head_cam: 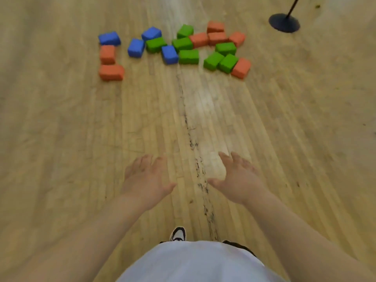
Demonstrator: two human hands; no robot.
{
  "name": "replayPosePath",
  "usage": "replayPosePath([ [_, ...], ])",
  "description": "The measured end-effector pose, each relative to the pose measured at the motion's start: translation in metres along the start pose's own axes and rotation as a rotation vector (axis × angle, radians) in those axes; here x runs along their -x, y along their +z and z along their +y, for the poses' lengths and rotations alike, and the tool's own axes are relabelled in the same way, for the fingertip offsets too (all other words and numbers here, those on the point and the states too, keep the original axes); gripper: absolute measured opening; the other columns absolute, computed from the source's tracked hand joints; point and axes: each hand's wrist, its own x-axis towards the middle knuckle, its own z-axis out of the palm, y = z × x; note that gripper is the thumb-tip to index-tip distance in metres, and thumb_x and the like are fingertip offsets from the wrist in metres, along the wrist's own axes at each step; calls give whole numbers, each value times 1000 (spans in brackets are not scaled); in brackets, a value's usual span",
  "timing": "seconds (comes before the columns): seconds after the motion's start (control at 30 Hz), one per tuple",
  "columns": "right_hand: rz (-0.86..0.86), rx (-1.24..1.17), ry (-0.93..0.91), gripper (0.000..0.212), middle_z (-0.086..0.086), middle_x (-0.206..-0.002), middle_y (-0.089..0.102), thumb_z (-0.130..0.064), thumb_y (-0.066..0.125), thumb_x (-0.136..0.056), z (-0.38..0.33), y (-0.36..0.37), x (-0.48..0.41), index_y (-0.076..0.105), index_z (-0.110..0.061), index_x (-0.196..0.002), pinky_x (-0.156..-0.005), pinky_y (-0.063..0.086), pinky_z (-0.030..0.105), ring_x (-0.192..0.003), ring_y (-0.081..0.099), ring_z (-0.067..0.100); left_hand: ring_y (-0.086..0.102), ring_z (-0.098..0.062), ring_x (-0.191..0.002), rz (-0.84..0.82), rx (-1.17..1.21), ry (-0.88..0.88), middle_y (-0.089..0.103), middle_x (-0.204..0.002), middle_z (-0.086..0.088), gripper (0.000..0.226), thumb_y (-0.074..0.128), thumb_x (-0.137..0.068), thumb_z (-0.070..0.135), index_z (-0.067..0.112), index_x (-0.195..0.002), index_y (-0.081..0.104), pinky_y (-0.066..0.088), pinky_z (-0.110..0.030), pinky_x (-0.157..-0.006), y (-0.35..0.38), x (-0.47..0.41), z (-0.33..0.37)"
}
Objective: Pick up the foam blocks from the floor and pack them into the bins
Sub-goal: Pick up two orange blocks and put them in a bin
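Note:
Several foam blocks lie scattered on the wooden floor [61, 129] well ahead of me. Blue blocks [136, 47] sit at the left of the cluster, green blocks [188, 56] in the middle, and orange blocks [111, 72] at the left end and right side [241, 68]. My left hand [144, 180] and my right hand [240, 180] are stretched out in front of me, palms down, fingers spread, holding nothing. Both hands are far short of the blocks. No bin is in view.
A black round stand base [284, 23] with a thin pole stands at the far right, beyond the blocks. A dark scuff line [200, 176] runs along the floorboards between my hands. My shoe [178, 234] and white shirt [199, 263] show at the bottom.

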Motion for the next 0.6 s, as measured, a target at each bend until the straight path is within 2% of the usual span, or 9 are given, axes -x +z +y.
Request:
replayPosePath([
  [0.13,-6,107,-167,96,3,-171,6,-79,48,-87,-57,-29,-64,3,-39,-162,-124,15,56,-156,11,32,11,-32,-154,1,106,-194,13,-168,-8,96,43,-87,81,31,-160,7,16,-52,-124,-14,-22,-45],
  [0.23,-23,159,-270,95,4,-171,6,-78,49,-87,-82,-49,-109,4,-39,-161,-123,16,56,-156,12,32,10,-34,-154,19,134,-271,12,-168,-11,96,40,-88,81,31,-161,3,15,-53,-124,-28,-48,-60],
  [0.4,-22,163,-347,95,4,-171,6,-76,52,-87,-99,-96,-204,6,-39,-161,-124,16,57,-156,11,32,13,-33,-153,80,159,-369,16,-167,-11,96,43,-88,80,30,-161,6,17,-53,-123,-67,-133,-57],
  [0.6,-51,203,-413,96,4,-171,5,-76,52,-87,-109,-185,-312,5,-38,-162,-123,16,56,-156,12,33,10,-31,-154,114,248,-470,13,-168,-7,97,47,-88,79,34,-162,3,15,-52,-124,-133,-232,-40],
])
